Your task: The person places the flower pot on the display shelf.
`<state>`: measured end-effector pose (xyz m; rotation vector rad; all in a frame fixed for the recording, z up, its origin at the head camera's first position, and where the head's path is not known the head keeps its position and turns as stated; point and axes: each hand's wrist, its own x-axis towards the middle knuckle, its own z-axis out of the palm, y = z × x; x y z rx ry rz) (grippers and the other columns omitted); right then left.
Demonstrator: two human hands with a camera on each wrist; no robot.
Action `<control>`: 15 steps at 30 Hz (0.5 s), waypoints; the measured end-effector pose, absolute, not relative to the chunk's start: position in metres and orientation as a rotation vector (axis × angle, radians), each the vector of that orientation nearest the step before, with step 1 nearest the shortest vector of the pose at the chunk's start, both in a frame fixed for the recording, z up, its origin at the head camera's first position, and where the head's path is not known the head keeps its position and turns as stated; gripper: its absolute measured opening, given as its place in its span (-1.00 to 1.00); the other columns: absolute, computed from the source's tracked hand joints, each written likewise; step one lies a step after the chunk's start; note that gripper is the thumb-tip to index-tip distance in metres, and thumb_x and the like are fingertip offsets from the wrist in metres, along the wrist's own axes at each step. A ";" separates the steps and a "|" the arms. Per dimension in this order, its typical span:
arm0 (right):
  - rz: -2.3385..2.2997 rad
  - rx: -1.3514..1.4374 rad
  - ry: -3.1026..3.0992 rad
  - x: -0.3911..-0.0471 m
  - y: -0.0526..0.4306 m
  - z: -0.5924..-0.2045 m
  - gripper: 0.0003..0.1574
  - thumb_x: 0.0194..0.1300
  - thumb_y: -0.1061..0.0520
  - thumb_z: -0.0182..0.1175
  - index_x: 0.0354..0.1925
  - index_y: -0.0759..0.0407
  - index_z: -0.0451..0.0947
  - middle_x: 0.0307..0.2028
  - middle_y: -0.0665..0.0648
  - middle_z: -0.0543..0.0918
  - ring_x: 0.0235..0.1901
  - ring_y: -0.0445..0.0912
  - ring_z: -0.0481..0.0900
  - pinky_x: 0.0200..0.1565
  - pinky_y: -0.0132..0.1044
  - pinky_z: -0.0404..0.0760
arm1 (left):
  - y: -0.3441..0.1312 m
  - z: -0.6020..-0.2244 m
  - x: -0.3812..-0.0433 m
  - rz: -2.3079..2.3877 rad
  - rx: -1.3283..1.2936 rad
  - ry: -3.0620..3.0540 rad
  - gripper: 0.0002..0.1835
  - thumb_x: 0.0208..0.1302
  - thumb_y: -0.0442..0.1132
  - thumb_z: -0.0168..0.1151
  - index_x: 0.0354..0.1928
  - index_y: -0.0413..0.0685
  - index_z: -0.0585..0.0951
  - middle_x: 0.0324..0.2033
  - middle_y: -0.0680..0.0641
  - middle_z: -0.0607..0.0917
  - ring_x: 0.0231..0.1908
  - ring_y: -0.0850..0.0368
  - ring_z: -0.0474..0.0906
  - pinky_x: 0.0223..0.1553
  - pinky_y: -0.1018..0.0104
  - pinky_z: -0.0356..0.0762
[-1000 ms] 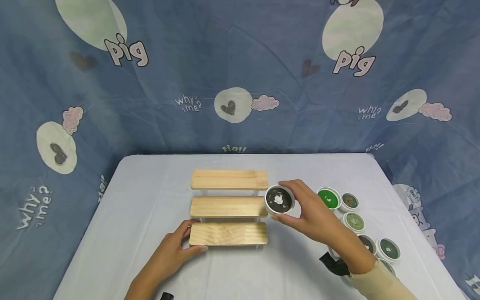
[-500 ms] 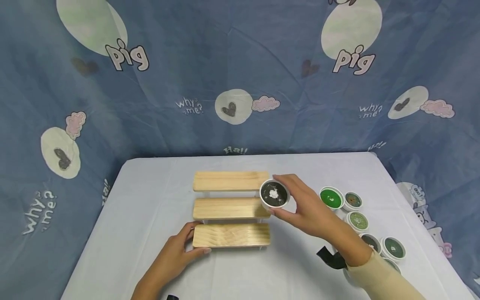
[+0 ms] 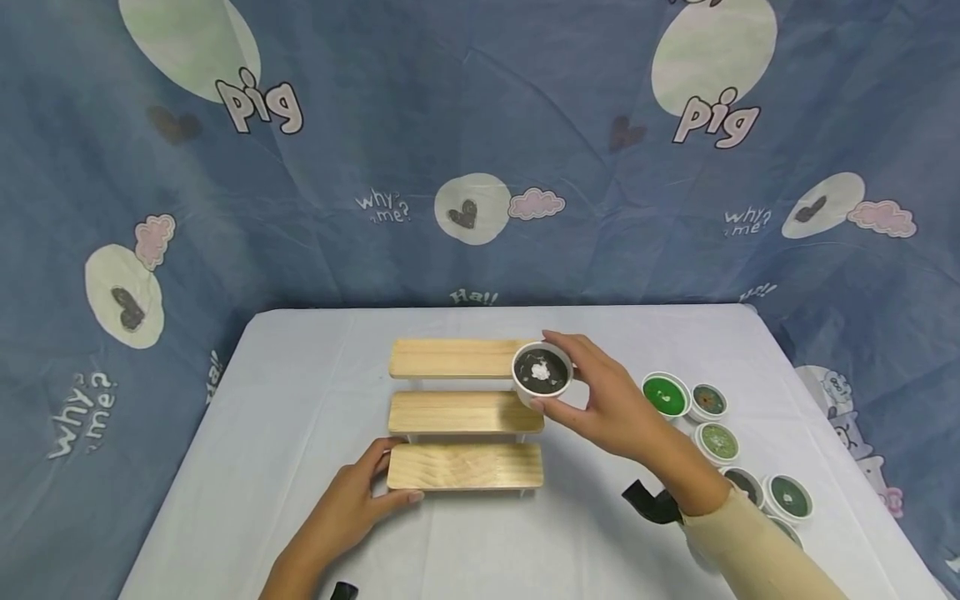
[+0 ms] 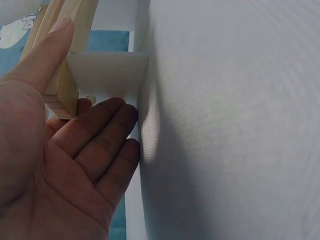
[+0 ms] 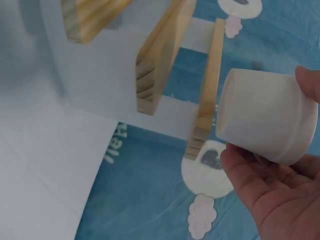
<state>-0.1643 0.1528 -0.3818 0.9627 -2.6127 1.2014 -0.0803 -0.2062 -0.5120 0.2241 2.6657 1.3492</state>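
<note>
Between thumb and fingers my right hand [image 3: 611, 404] holds a small white cup [image 3: 541, 372] with a dark top and a white patch in its middle. In the head view the cup overlaps the right ends of the top and middle boards of a three-tier wooden display stand [image 3: 465, 465]. The right wrist view shows the cup [image 5: 262, 112] side-on, close over the highest board [image 5: 207, 95]. My left hand [image 3: 348, 508] grips the left end of the lowest board, thumb along its front edge; in the left wrist view the other fingers [image 4: 102, 142] reach beneath, beside a white support [image 4: 107, 72].
Several similar white cups with green or dark tops, such as a bright green one [image 3: 666, 395], stand at the right on the white-covered table [image 3: 300, 375]. A black strap [image 3: 651, 503] hangs at the right wrist. A blue printed cloth [image 3: 337, 150] hangs behind.
My right hand has carried the cup up and slightly left, from beside the middle board to over the right end of the top boards. My left hand keeps its grip on the lowest board.
</note>
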 end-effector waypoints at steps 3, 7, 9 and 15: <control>1.207 0.972 -2.606 -0.167 0.150 -0.381 0.01 0.25 0.09 0.55 0.52 0.17 0.28 0.28 0.06 0.54 0.24 -0.08 0.54 0.18 -0.20 0.61 | -0.206 -0.511 -0.081 1.347 0.232 2.670 -0.18 0.15 0.21 0.54 0.38 0.08 0.45 0.20 0.08 0.71 0.30 -0.08 0.55 0.31 -0.21 0.40; 1.220 0.982 -2.593 -0.170 0.146 -0.380 0.00 0.26 0.09 0.54 0.52 0.17 0.28 0.28 0.06 0.54 0.25 -0.08 0.54 0.18 -0.20 0.62 | -0.206 -0.512 -0.081 1.349 0.237 2.671 -0.17 0.15 0.22 0.53 0.39 0.09 0.45 0.21 0.08 0.71 0.30 -0.07 0.55 0.31 -0.21 0.41; 1.230 0.983 -2.585 -0.171 0.144 -0.380 0.00 0.26 0.10 0.54 0.52 0.17 0.28 0.28 0.06 0.55 0.25 -0.09 0.54 0.17 -0.21 0.62 | -0.206 -0.512 -0.081 1.352 0.231 2.668 -0.17 0.15 0.22 0.53 0.39 0.09 0.45 0.21 0.09 0.71 0.30 -0.06 0.56 0.31 -0.20 0.40; 1.288 0.968 -2.554 -0.176 0.136 -0.381 0.00 0.23 0.13 0.56 0.50 0.18 0.31 0.26 0.09 0.58 0.24 -0.06 0.56 0.17 -0.22 0.62 | -0.207 -0.513 -0.080 1.360 0.212 2.654 -0.18 0.13 0.22 0.54 0.37 0.11 0.46 0.20 0.12 0.71 0.30 -0.02 0.55 0.32 -0.20 0.40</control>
